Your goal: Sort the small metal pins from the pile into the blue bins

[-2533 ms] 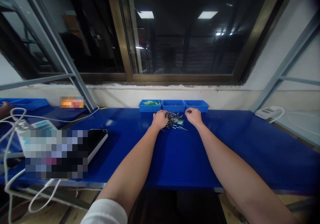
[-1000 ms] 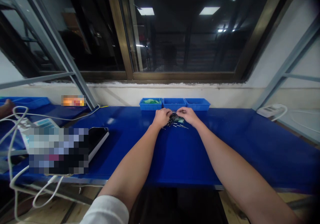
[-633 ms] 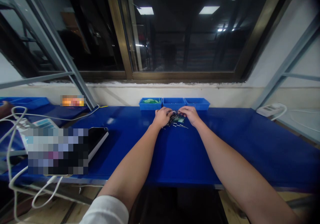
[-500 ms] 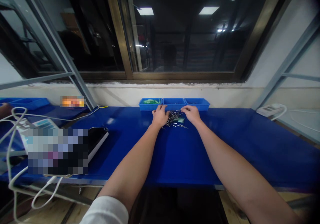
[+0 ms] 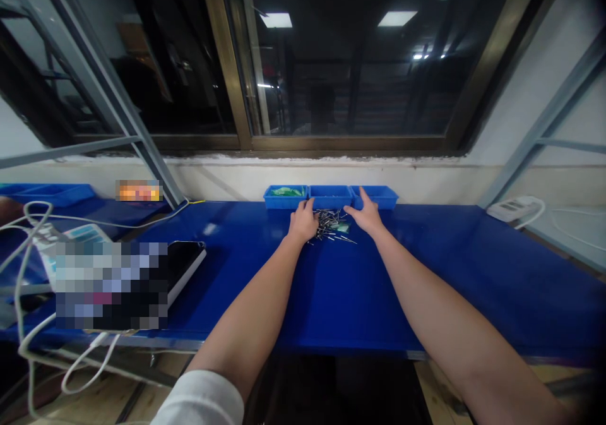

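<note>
Loose pile of slender metal pieces [image 5: 327,225] on blue table [image 5: 331,299], between left hand [image 5: 303,221] and right hand [image 5: 366,215], green packet [image 5: 341,228] at right edge of pile, left fingers bent beside it, hold impossible to tell, right grip released, thumb and forefinger spread, both forearms [image 5: 253,305] stretched forward, three blue bins [image 5: 330,201] behind.

No text, brand, number or sign can be read. The flat white piece with light-blue printing [image 5: 88,234], at the left on the glossy blue counter [image 5: 222,261], is too small to read and partly pixelated, as is the whole orange-and-yellow item [image 5: 139,191] behind it. Grey patches on the white plastic block with a cable [image 5: 514,208], far right, are too blurred to decipher.
</note>
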The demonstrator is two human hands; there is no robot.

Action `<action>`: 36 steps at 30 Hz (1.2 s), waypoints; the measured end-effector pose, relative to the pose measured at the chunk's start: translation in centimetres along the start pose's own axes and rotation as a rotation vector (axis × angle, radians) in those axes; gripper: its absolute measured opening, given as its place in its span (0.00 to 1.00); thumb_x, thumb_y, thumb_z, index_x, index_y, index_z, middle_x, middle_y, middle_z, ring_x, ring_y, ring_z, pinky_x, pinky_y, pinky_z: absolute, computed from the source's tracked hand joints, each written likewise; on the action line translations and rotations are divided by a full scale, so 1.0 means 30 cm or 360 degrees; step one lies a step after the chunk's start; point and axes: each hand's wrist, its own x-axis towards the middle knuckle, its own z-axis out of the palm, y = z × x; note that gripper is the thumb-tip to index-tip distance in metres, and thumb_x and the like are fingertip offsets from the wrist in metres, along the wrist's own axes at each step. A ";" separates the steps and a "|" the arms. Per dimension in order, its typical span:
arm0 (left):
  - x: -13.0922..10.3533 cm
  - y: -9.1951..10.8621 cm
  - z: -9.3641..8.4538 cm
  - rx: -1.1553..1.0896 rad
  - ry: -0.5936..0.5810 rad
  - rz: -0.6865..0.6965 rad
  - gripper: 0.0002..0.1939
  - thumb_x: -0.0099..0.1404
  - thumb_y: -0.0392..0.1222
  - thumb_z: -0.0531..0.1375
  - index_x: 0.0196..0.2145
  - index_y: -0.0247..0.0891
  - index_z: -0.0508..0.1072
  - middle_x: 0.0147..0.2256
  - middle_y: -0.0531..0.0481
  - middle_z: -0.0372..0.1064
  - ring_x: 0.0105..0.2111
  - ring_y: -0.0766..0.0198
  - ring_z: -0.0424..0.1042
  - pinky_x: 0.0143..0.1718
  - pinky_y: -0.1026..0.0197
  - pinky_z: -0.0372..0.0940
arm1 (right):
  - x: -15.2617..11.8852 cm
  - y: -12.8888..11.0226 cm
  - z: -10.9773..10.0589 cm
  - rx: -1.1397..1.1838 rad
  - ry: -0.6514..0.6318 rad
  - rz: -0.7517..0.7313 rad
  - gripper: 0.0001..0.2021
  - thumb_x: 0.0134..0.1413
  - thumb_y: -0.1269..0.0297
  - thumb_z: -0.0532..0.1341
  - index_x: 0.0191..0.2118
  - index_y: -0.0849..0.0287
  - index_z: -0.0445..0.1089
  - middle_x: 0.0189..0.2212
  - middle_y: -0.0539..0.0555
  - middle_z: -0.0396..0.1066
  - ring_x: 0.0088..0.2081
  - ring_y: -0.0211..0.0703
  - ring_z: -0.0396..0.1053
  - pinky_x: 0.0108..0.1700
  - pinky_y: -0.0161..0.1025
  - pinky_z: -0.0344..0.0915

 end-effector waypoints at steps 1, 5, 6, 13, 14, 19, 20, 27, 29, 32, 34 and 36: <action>0.000 -0.001 0.001 0.0010 -0.0017 -0.0011 0.27 0.64 0.42 0.50 0.60 0.40 0.53 0.58 0.39 0.54 0.56 0.49 0.60 0.52 0.47 0.57 | -0.005 -0.001 0.002 -0.0049 -0.0018 -0.0031 0.39 0.43 0.53 0.63 0.62 0.58 0.53 0.54 0.63 0.62 0.56 0.57 0.56 0.54 0.52 0.56; 0.002 -0.004 0.008 0.0055 -0.0179 -0.0019 0.24 0.66 0.46 0.48 0.58 0.38 0.58 0.58 0.39 0.58 0.57 0.49 0.59 0.54 0.46 0.56 | -0.023 -0.020 0.014 -0.0231 -0.0138 -0.0213 0.29 0.46 0.57 0.61 0.56 0.59 0.62 0.51 0.60 0.66 0.54 0.56 0.57 0.53 0.50 0.55; 0.002 -0.005 0.011 0.0070 -0.0226 -0.0010 0.24 0.66 0.47 0.48 0.57 0.39 0.59 0.57 0.39 0.58 0.57 0.49 0.58 0.54 0.46 0.55 | -0.028 -0.026 0.018 -0.0273 -0.0199 -0.0248 0.26 0.47 0.57 0.60 0.53 0.59 0.65 0.49 0.60 0.67 0.52 0.55 0.58 0.53 0.50 0.56; -0.001 -0.001 0.010 0.0150 -0.0359 0.0184 0.18 0.67 0.48 0.47 0.49 0.42 0.69 0.51 0.44 0.68 0.51 0.54 0.66 0.51 0.51 0.59 | -0.062 -0.057 0.044 -0.0466 -0.0568 -0.0436 0.18 0.47 0.52 0.61 0.44 0.53 0.73 0.45 0.56 0.70 0.49 0.55 0.59 0.50 0.50 0.55; -0.002 -0.001 0.009 0.0155 -0.0369 0.0203 0.18 0.67 0.48 0.47 0.47 0.42 0.70 0.50 0.44 0.69 0.49 0.54 0.68 0.50 0.52 0.61 | -0.064 -0.058 0.049 -0.0469 -0.0581 -0.0457 0.16 0.48 0.54 0.61 0.42 0.52 0.74 0.44 0.55 0.70 0.49 0.54 0.59 0.50 0.49 0.55; -0.001 0.000 0.009 0.0131 -0.0376 0.0283 0.18 0.67 0.48 0.47 0.44 0.44 0.73 0.44 0.47 0.73 0.42 0.57 0.72 0.46 0.57 0.64 | -0.056 -0.058 0.056 -0.0404 -0.0588 -0.0580 0.08 0.50 0.61 0.62 0.36 0.53 0.76 0.39 0.54 0.73 0.44 0.45 0.65 0.49 0.42 0.57; -0.001 -0.001 0.009 0.0115 -0.0366 0.0302 0.17 0.66 0.47 0.47 0.44 0.44 0.73 0.44 0.48 0.73 0.42 0.57 0.73 0.45 0.57 0.64 | -0.054 -0.059 0.054 -0.0381 -0.0597 -0.0609 0.08 0.50 0.63 0.62 0.36 0.54 0.76 0.38 0.54 0.73 0.42 0.44 0.66 0.49 0.41 0.58; -0.004 0.006 0.003 -0.0059 -0.0276 0.0387 0.15 0.65 0.44 0.50 0.44 0.44 0.74 0.43 0.49 0.74 0.43 0.59 0.72 0.46 0.61 0.64 | -0.047 -0.057 0.042 -0.0292 -0.0537 -0.0736 0.07 0.52 0.65 0.61 0.35 0.55 0.76 0.36 0.54 0.74 0.40 0.44 0.69 0.46 0.39 0.60; -0.005 0.010 -0.001 -0.0104 -0.0178 0.0394 0.15 0.65 0.44 0.51 0.46 0.42 0.73 0.46 0.48 0.72 0.46 0.60 0.70 0.49 0.62 0.62 | -0.044 -0.052 0.043 -0.0256 -0.0459 -0.0734 0.07 0.52 0.64 0.60 0.36 0.56 0.76 0.36 0.54 0.74 0.39 0.43 0.69 0.45 0.38 0.60; -0.004 0.014 -0.006 -0.0175 -0.0059 0.0428 0.16 0.65 0.44 0.52 0.46 0.40 0.73 0.46 0.47 0.71 0.46 0.60 0.69 0.50 0.62 0.61 | -0.045 -0.052 0.041 -0.0173 -0.0383 -0.0664 0.10 0.55 0.62 0.57 0.36 0.58 0.75 0.34 0.54 0.74 0.35 0.42 0.69 0.41 0.37 0.61; -0.003 0.013 -0.007 -0.0219 -0.0020 0.0471 0.15 0.65 0.44 0.52 0.43 0.40 0.74 0.43 0.47 0.72 0.44 0.61 0.70 0.49 0.62 0.62 | -0.049 -0.058 0.036 -0.0130 -0.0390 -0.0635 0.11 0.57 0.61 0.55 0.34 0.58 0.74 0.31 0.53 0.74 0.33 0.41 0.69 0.38 0.36 0.61; -0.002 0.010 -0.006 -0.0257 0.0021 0.0503 0.14 0.65 0.44 0.52 0.41 0.39 0.74 0.41 0.47 0.73 0.42 0.61 0.71 0.47 0.62 0.63 | -0.053 -0.066 0.031 -0.0096 -0.0422 -0.0639 0.13 0.57 0.59 0.54 0.32 0.58 0.74 0.29 0.53 0.74 0.32 0.41 0.69 0.37 0.36 0.60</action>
